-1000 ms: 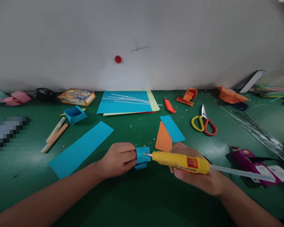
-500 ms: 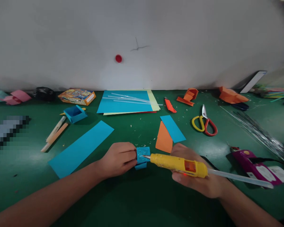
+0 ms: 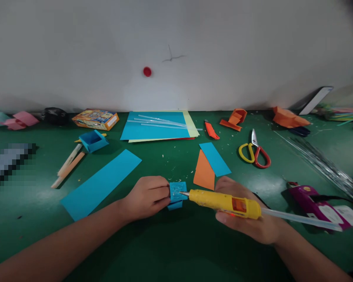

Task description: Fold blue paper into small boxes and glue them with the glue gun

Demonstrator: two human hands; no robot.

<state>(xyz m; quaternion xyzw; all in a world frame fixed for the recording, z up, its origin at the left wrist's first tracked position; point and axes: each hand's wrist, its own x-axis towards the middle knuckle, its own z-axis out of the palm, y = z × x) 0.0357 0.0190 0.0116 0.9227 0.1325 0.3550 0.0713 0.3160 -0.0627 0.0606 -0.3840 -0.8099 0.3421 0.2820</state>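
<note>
My left hand [image 3: 149,197] is closed around a small folded blue paper piece [image 3: 178,189], whose square top faces up and glistens with clear glue. In my right hand [image 3: 247,211] is a yellow hot glue gun [image 3: 223,201], gripped with its metal nozzle pointing left over that glued square. A clear glue stick [image 3: 302,219] sticks out of the gun's back end, and a red light glows on its underside. Beyond the gun lie an orange paper piece [image 3: 204,172] and a blue paper strip [image 3: 215,159], overlapping. A longer blue strip [image 3: 101,184] rests beyond my left forearm.
Scissors [image 3: 254,150] and a red cutter [image 3: 211,130] lie right of the paper sheets [image 3: 155,133] with glue sticks on top. A blue paper box [image 3: 94,141] stands at left near markers [image 3: 67,166]. A purple item [image 3: 317,207] lies right. The wall [image 3: 223,51] closes the back.
The glue gun in my right hand has shifted slightly right, its nozzle moving across the glued square toward the right edge. My left hand keeps the blue paper piece in place.
</note>
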